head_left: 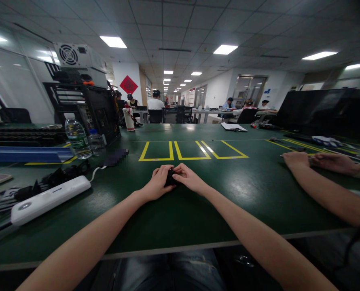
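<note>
Both of my hands meet over a small black object (170, 178) on the green table (155, 226). My left hand (158, 182) wraps round it from the left, fingers curled over its top. From the right, my right hand (188, 178) presses thumb and fingers against the same object. Most of it is hidden by my fingers, so I cannot make out its kind. Just beyond my hands, yellow tape outlines (192, 158) mark the tabletop.
At left lie a white power strip (51, 199) and black cables, with a water bottle (77, 137) and computer case (99, 111) behind. A white cylinder (129, 118) and clipboard (234, 127) stand farther back. A co-worker's hands (298, 159) work at right.
</note>
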Motion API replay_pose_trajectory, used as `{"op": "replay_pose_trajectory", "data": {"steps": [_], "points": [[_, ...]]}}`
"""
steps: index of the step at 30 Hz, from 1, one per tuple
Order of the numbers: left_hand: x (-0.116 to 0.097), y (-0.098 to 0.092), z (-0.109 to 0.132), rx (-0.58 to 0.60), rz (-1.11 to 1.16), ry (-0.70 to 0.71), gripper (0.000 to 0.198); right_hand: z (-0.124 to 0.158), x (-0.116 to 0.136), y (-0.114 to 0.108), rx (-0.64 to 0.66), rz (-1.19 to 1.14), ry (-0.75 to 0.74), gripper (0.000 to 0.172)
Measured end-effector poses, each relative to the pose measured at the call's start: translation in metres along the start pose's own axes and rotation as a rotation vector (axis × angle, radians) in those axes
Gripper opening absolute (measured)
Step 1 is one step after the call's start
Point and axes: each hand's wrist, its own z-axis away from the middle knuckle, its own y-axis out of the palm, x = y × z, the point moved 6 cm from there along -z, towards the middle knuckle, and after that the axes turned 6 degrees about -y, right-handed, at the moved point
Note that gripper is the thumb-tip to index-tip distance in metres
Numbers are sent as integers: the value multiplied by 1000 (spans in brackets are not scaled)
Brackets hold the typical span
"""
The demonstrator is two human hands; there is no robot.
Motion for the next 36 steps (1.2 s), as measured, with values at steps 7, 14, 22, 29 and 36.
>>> {"op": "replay_pose_trajectory", "data": {"steps": [7,14,22,29,36], "points": [[0,-1,0,7,11,-4,55,-1,-9,0,17,-18,92,27],[-2,-2,0,20,7,-4,54,2,1,2,56,-55,17,29],[-1,-1,-1,8,12,-3,55,1,2,0,-9,5,18,24],[0,0,-1,10,9,-8,55,-1,-5,2,18,-44,72,25],[-2,-1,0,20,3,-14,53,4,5,4,67,-140,51,35]]}}
